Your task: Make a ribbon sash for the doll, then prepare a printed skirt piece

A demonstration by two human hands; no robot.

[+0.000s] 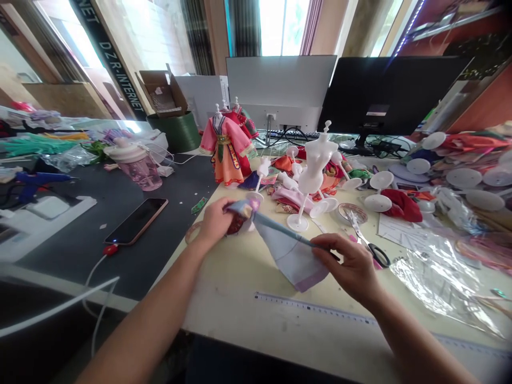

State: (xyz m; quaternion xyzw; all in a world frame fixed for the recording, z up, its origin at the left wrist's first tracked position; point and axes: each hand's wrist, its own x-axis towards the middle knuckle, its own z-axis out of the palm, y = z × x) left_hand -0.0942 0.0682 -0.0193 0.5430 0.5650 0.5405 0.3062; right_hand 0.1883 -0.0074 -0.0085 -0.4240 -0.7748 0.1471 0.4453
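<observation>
A small pale blue and lilac doll garment (294, 261) hangs between my two hands above the table, its blue band pulled straight. My left hand (216, 220) is closed on the bunched, patterned end of it, beside a dark red piece partly behind the fingers. At the other end, my right hand (347, 262) pinches the band between thumb and fingers. Just beyond the garment stands a white mini mannequin (318, 162) on a round base. Scissors (362, 232) with black handles lie beyond my right hand, next to a roll of tape (352, 212).
A clear ruler (308, 308) runs along the table's near edge. On the left lie a phone (138, 221), a pink cup (140, 168) and a blue glue gun (38, 180). Dressed mannequins (224, 144) stand at the back before two monitors (280, 80). Plastic bags (440, 282) lie right.
</observation>
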